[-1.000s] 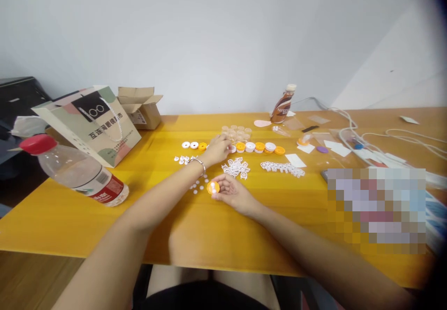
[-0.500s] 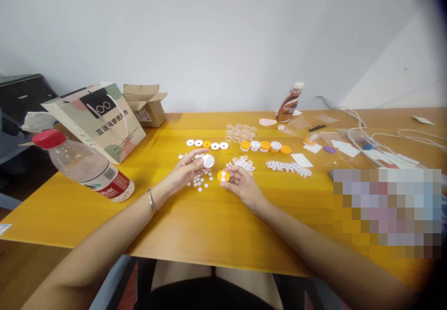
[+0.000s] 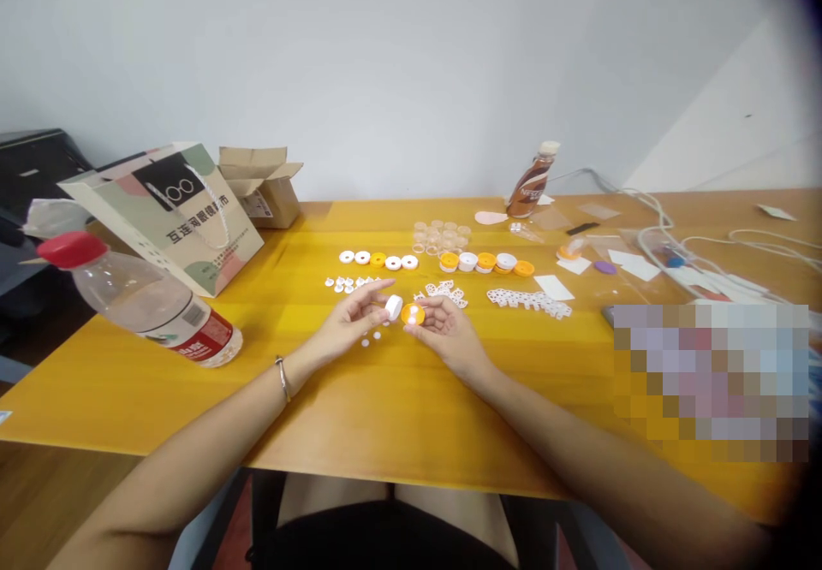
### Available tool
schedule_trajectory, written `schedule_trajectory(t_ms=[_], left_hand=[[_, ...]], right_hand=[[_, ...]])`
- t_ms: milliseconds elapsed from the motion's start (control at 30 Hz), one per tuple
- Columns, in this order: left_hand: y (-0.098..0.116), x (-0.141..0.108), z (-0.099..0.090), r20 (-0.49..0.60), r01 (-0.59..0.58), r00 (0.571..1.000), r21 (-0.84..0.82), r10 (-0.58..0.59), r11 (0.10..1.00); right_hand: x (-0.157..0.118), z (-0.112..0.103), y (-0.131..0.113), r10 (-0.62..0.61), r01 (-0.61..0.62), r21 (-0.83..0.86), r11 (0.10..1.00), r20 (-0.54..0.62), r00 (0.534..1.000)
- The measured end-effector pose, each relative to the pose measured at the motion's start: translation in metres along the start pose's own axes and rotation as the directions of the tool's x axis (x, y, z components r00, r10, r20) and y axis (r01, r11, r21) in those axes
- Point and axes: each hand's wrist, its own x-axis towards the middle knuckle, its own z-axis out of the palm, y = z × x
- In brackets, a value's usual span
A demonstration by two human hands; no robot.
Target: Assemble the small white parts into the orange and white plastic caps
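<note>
My left hand (image 3: 352, 320) holds a white round cap (image 3: 394, 306) by its fingertips, tilted on its side. Close beside it, my right hand (image 3: 449, 330) grips an orange round piece (image 3: 412, 314) with white parts on its face. Small white discs (image 3: 377, 335) lie on the table under my left hand. Behind the hands are small white pegged pieces (image 3: 348, 283), white openwork pieces (image 3: 444, 293), a row of white and orange rings (image 3: 378, 259), a row of orange and white caps (image 3: 486, 261) and clear cups (image 3: 442, 234).
On the wooden table (image 3: 360, 416), a large bottle (image 3: 154, 305) leans at the left by a paper bag (image 3: 193, 219) and a cardboard box (image 3: 263, 189). A brown drink bottle (image 3: 533, 181), white cables (image 3: 648, 202) and paper slips (image 3: 553, 287) are at the right.
My left hand has moved right and turned the white cap onto its side, closer to the orange piece in my right hand. The view has shifted slightly.
</note>
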Motion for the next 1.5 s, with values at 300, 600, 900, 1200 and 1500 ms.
schedule_trajectory(t_ms=[300,600,900,1200,1500], left_hand=[[-0.002,-0.002,0.011,-0.033,-0.015,0.999,0.250,0.024,0.968],[0.001,-0.007,0.015,0.069,-0.193,0.980,0.539,0.185,0.820],[-0.002,-0.007,0.012,0.037,-0.157,0.986,0.533,0.163,0.831],[0.004,-0.013,0.014,0.088,-0.120,0.992,0.544,0.085,0.831],[-0.001,-0.016,0.022,0.161,-0.209,0.978,0.676,0.134,0.706]], right_hand=[[-0.003,0.002,0.003,-0.008,0.011,-0.064,0.998,0.050,0.999],[-0.005,0.003,0.006,-0.013,0.019,-0.066,0.998,0.100,0.995],[-0.009,0.005,0.004,0.004,0.000,-0.029,1.000,0.122,0.993],[-0.010,0.004,0.011,-0.016,0.028,-0.061,0.998,0.198,0.980],[0.002,-0.028,-0.025,-0.203,0.370,-0.482,0.794,0.364,0.909]])
